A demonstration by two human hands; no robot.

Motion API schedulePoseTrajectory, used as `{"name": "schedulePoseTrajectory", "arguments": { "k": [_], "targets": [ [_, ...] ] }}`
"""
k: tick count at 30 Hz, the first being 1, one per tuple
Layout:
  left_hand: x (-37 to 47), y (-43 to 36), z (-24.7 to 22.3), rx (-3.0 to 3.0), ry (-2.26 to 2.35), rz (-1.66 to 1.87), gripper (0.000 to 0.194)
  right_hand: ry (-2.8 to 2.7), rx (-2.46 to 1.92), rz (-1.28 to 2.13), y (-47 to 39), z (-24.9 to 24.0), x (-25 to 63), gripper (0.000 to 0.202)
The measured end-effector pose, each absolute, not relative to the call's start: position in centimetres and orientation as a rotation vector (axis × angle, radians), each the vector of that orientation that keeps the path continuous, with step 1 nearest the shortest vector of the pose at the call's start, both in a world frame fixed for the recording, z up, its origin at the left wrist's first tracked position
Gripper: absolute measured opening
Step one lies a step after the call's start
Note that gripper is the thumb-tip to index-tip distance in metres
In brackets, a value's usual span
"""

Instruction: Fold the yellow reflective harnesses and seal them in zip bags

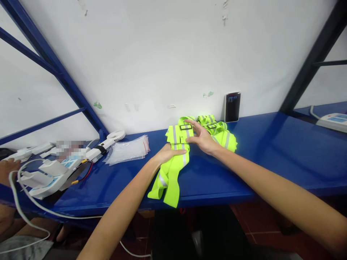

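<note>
A neon-yellow reflective strap (173, 173) with grey stripes and a black buckle is held over the blue table (217, 180), its two loose ends hanging toward the front edge. My left hand (168, 153) grips the folded strap from below, thumb across its front and the other fingers hidden behind it. At the upper part, by the buckle, my right hand (200, 137) pinches the strap's right side between thumb and fingers. More folded yellow straps (226, 139) lie just behind and right of my right hand.
Clear plastic bags (128, 150) lie left of the straps, beside a white fan (116, 135) and a power strip (51, 180) with cables. A phone-like device (232, 107) leans on the wall. Another person's hand (9, 169) is at the far left.
</note>
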State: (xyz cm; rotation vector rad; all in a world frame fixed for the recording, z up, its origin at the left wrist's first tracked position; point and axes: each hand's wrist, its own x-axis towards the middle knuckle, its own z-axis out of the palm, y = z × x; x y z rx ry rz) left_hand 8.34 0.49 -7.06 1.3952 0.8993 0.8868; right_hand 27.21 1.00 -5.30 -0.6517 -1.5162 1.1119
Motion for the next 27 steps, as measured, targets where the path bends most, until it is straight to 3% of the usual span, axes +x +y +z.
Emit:
{"name": "schedulePoseTrajectory", "arguments": {
  "k": [3, 14, 20, 27],
  "targets": [
    [8.4, 0.6, -7.2, 1.370, 0.883, 0.895, 0.050, -1.560, -0.679, 0.999, 0.9, -5.3, 27.0, 0.077],
    [8.1, 0.9, -7.6, 1.356, 0.956, 0.911, 0.051, -1.684, -0.664, 0.798, 0.5, -6.0, 26.6, 0.051],
    [8.0, 0.5, -7.6, 1.012, 0.826, 0.915, 0.046, -1.833, -0.660, 0.486, 0.6, -6.7, 26.8, 0.043],
    [7.9, 0.5, -8.2, 0.927, 0.521, 0.958, 0.067, -1.917, -0.509, 0.061, 1.3, -7.7, 26.8, 0.043]
  ]
}}
